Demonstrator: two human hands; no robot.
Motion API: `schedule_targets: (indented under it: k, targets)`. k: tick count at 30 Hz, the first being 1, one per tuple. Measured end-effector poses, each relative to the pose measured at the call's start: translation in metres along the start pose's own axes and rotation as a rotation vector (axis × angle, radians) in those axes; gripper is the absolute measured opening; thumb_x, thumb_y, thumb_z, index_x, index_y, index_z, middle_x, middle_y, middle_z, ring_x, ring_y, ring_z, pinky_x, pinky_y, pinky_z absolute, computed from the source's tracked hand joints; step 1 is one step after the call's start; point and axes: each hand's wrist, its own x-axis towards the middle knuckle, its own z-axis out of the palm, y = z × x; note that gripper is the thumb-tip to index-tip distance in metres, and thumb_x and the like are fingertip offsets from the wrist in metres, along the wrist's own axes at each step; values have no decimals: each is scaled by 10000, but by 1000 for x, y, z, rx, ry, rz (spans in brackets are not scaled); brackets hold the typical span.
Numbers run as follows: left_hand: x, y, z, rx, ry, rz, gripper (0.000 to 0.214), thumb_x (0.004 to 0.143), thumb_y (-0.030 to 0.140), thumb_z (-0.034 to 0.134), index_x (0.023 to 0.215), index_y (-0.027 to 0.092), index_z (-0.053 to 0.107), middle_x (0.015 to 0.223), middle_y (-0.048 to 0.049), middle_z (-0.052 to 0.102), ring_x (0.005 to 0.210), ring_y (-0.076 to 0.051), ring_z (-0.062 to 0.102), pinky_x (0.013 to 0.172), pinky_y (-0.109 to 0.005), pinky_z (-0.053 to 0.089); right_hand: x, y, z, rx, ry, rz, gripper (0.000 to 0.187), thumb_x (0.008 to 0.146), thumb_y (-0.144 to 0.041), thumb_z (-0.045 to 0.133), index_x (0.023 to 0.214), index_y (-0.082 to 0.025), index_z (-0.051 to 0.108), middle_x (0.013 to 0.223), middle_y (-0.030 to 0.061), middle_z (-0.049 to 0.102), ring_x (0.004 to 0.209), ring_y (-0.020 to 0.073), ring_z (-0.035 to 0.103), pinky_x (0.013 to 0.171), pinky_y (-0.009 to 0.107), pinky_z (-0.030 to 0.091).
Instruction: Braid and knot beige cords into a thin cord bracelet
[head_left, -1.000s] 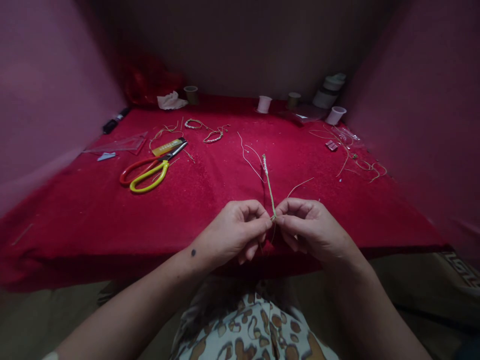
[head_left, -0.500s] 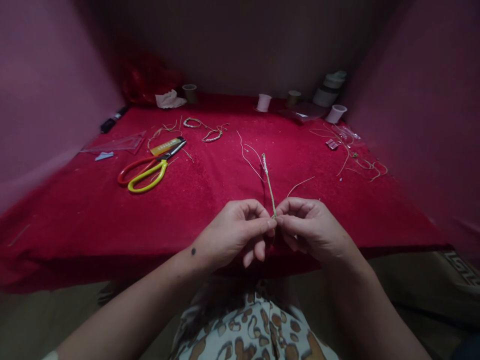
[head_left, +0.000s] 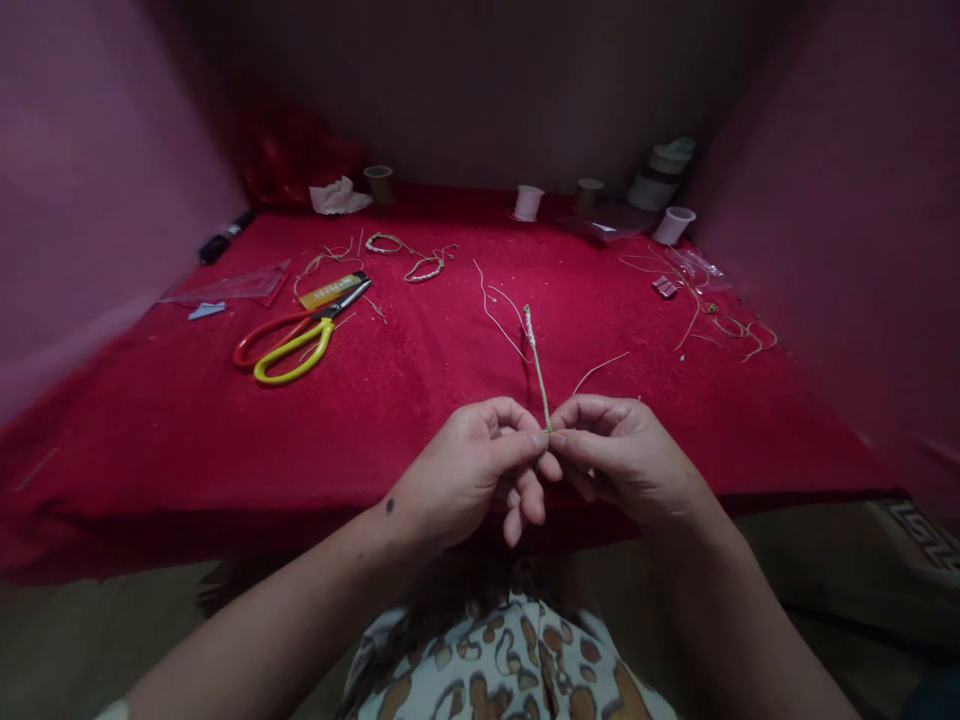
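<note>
A slim braided cord bracelet [head_left: 539,370], green with a white section toward its far end, points away from me over the red cloth. Its near end sits between my two hands. My left hand [head_left: 495,455] pinches it with thumb and forefinger, the other fingers curled loosely below. Close against it, my right hand [head_left: 619,440] pinches at the same spot from the other side. The fingertips hide the exact strands held. A thin loose cord [head_left: 495,318] trails left of the bracelet, and another strand [head_left: 600,370] sticks out beyond my right hand.
Scissors [head_left: 300,345] with red and yellow handles lie at left beside a yellow packet [head_left: 330,291]. Finished-looking bracelets [head_left: 426,270] lie behind them. Thread spools [head_left: 528,204] and a bottle [head_left: 661,176] stand at the back. Tangled cord [head_left: 709,308] lies at right on the red cloth [head_left: 225,440].
My left hand's lower fingers have shifted right, underneath the pinch, and its thumb sits slightly closer to the right hand. The bracelet and my right hand stay nearly still.
</note>
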Motion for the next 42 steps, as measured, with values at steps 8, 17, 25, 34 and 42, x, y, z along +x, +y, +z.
schedule_targets:
  k: [8,17,25,34,42]
  targets:
    - [1,-2,1,26,27,29,123,821,221,532,781,151,439,657,-21,619,391,-97,549,298,-167,406,0,0,0,-8,7,9,154,738,-265,665,710,-152,565,478,-39,566,312,28,402,289,123,206]
    - [1,-4,0,49,25,42,95,827,217,530,836,153,460,608,16,587,402,-103,555,337,-202,456,-1,0,1,-27,16,4,145,741,-256,656,712,-149,562,458,-45,535,309,25,390,290,120,206]
    - [0,-1,1,159,87,34,87,809,207,547,790,128,515,577,3,609,409,-118,594,419,-216,483,-1,-2,0,-30,-10,25,139,756,-259,635,720,-145,563,437,-52,518,313,22,386,299,115,207]
    - [-2,-1,2,312,157,48,175,796,262,569,680,138,530,426,8,586,379,-91,564,444,-167,410,-3,-6,4,-66,33,35,143,747,-240,615,675,-146,535,387,-66,479,294,16,338,297,123,192]
    - [-4,-1,2,306,151,35,211,805,300,561,667,148,518,418,2,589,375,-93,553,455,-178,408,-2,-7,6,-92,57,29,171,731,-258,638,649,-150,534,414,-58,473,313,29,355,303,145,200]
